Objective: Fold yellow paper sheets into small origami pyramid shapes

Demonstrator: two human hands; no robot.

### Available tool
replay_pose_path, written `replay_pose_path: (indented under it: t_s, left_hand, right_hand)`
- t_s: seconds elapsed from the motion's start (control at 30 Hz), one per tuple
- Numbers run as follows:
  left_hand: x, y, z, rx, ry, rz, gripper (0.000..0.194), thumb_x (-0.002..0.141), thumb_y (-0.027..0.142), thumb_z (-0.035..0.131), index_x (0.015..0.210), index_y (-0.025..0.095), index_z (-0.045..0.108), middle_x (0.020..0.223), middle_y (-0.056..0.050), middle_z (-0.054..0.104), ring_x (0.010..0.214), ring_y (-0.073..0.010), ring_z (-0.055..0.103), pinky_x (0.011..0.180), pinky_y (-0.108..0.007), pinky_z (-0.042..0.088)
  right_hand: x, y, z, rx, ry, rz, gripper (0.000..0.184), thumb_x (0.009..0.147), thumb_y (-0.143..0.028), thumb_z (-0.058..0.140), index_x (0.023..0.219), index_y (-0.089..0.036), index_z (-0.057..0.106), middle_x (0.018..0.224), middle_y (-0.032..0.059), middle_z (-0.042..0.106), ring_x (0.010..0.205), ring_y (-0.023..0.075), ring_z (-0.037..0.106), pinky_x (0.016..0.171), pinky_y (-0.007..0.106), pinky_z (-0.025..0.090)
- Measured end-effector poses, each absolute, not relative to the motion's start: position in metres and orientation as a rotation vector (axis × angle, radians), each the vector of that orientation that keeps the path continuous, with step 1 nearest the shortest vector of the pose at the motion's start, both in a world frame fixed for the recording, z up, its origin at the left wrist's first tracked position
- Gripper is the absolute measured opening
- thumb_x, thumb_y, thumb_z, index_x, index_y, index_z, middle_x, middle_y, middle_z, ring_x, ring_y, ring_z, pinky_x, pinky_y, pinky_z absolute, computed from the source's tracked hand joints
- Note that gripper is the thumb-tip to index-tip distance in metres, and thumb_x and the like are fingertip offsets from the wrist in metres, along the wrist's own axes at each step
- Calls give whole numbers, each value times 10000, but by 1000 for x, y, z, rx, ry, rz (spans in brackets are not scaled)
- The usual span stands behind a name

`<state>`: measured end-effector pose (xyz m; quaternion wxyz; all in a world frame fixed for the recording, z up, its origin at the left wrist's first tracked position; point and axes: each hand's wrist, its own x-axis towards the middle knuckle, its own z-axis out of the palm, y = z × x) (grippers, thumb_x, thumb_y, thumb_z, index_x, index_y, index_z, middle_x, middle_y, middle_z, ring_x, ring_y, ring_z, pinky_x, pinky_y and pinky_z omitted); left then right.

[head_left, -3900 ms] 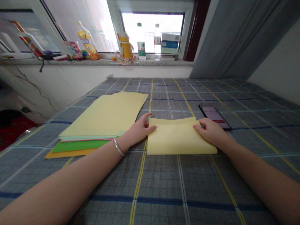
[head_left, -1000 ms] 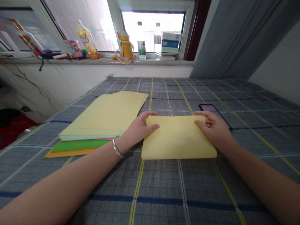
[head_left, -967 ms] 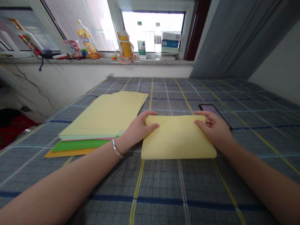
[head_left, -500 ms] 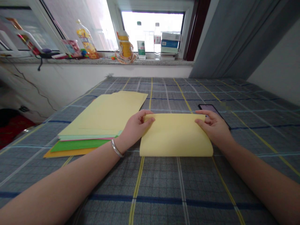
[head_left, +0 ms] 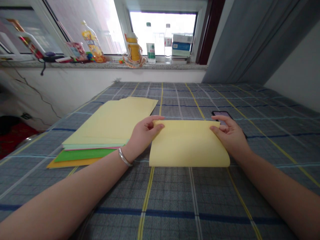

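Observation:
A sheet of yellow paper (head_left: 188, 145) is bent over on itself, its rounded fold toward me and its edges at the far side. My left hand (head_left: 147, 131), with a silver bangle on the wrist, pinches the far left corner between thumb and fingers. At the far right corner my right hand (head_left: 228, 131) grips the same sheet, thumb on top and index finger stretched along the edge. Left of my left hand lies a stack of coloured paper (head_left: 107, 120), yellow on top, with pale green, pink, green and orange edges showing below.
Beyond my right hand lies a phone (head_left: 221, 114), partly hidden. A grey checked cloth (head_left: 172, 200) covers the surface. On the windowsill (head_left: 105, 65) stand a juice bottle (head_left: 92, 41), a yellow flask (head_left: 133, 50), a clear bottle (head_left: 168, 43) and stacked boxes (head_left: 181, 46).
My right hand has shifted slightly to the right with its corner of the yellow paper, and the fold's right end has moved the same way. The left hand is nearly still.

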<state>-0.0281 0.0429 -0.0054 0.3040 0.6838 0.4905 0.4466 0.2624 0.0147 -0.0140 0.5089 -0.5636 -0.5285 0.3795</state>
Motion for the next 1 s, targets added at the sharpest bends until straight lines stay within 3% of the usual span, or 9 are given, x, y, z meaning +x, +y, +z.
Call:
replay_pose_path:
  t_s: [0.3,0.73,1.0]
  left_hand:
    - [-28,43,-6,1787,1302,1213,241,790,338,665,999,225,621,518,93,343,451,-63,341,436,-178,256]
    - [-36,60,0,2011,1394,1052,305,779,421,657,973,189,698,614,19,556,545,-106,467,495,-212,333]
    - [-33,96,6,1975,1445,870,274,722,379,689,910,179,702,614,9,596,527,-115,511,478,-220,323]
  right_hand:
    - [262,17,-15,-1331,-1298,915,319,744,-348,680,1049,-278,614,661,-2,692,507,175,628,445,277,468]
    - [261,25,-13,-1389,-1285,1001,317,738,-342,652,1035,-269,567,667,-17,685,548,193,649,478,296,478]
    - [270,59,-16,-1574,-1561,868,292,751,-326,609,1030,-241,605,555,-39,568,464,150,526,431,271,359]
